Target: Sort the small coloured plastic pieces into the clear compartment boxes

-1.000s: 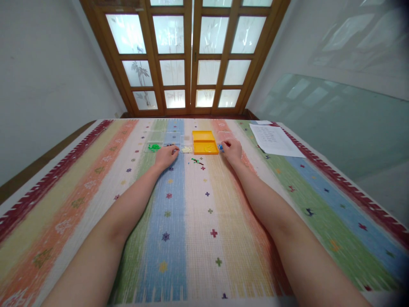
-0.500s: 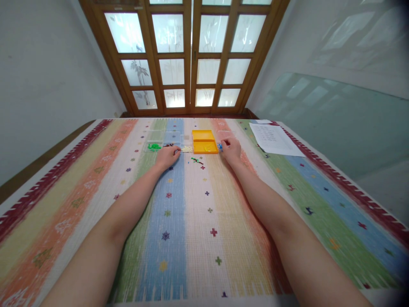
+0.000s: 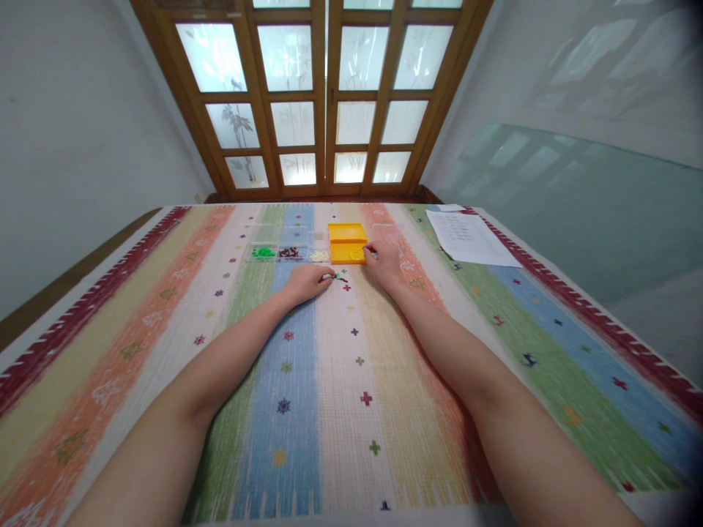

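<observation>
Two forearms (image 3: pixel 247 348): stretched forward over the striped cloth (image 3: pixel 340 439), one behind each bare hand.
Left hand (image 3: pixel 308 284): low over the cloth, fingers pinched narrow, with a small white piece (image 3: pixel 328 277) at their tips.
Loose pieces (image 3: pixel 341 278): a little green and dark brown cluster, just beside the left fingertips toward the right hand; whether they touch cannot be told.
Right hand (image 3: pixel 384 265): fingers drawn close together by the right side of the orange box; a speck of blue (image 3: pixel 376 254) shows among them, but I cannot tell whether it is held.
Orange box (image 3: pixel 347 232): open, lid laid back, just left of the right fingertips and beyond the left ones, yellow pieces (image 3: pixel 356 255) inside.
Clear boxes: in a row beyond the left hand; pale pieces (image 3: pixel 318 256) beside the orange box, then dark brown pieces (image 3: pixel 289 252), then green pieces (image 3: pixel 263 252) farthest left.
Printed sheet (image 3: pixel 469 238): flat, beyond the right hand and off to its right.
Wooden doors (image 3: pixel 324 95): frosted panes, well beyond both hands.
</observation>
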Tool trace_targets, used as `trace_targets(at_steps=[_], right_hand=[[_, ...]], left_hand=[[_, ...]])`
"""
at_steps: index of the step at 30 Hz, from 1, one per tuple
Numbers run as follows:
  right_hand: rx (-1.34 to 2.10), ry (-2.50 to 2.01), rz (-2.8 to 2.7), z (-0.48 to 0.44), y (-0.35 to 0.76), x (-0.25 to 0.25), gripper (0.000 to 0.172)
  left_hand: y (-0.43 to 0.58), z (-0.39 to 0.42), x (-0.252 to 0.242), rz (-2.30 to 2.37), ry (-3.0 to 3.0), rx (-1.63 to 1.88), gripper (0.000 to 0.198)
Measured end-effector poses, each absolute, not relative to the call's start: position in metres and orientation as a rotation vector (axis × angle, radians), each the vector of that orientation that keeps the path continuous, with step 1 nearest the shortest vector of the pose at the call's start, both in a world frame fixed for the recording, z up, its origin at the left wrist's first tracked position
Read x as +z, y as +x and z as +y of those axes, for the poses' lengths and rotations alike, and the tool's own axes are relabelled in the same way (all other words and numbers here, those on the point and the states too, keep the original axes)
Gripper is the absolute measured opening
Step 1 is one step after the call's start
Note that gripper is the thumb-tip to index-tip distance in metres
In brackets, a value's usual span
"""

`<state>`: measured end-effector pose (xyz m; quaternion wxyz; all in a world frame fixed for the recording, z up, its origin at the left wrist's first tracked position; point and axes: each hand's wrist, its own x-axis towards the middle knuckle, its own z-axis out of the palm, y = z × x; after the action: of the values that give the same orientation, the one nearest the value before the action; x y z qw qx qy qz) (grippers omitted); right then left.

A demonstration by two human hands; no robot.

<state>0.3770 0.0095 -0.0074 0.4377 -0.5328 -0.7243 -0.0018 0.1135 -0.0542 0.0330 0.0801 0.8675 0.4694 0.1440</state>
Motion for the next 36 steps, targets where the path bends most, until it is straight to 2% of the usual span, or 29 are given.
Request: trace_targets(at_steps=[17, 28, 36], right_hand=[[-0.047, -1.221, -1.991, -0.008, 0.356, -0.001, 0.02], [-0.102, -0.963, -2.449, -0.037, 0.33, 0.017, 0.02], [-0.051, -0.795, -2.556, -0.048, 0.315, 0.015, 0.025]], left_hand=[[0.114, -0.052, 0.03, 1.513, 2.551, 0.401, 0.028], [0.053, -0.015, 0.033, 1.998, 2.175, 0.768, 0.03], [0.028, -0.001, 0.025, 2.21, 1.959, 0.957, 0.032]])
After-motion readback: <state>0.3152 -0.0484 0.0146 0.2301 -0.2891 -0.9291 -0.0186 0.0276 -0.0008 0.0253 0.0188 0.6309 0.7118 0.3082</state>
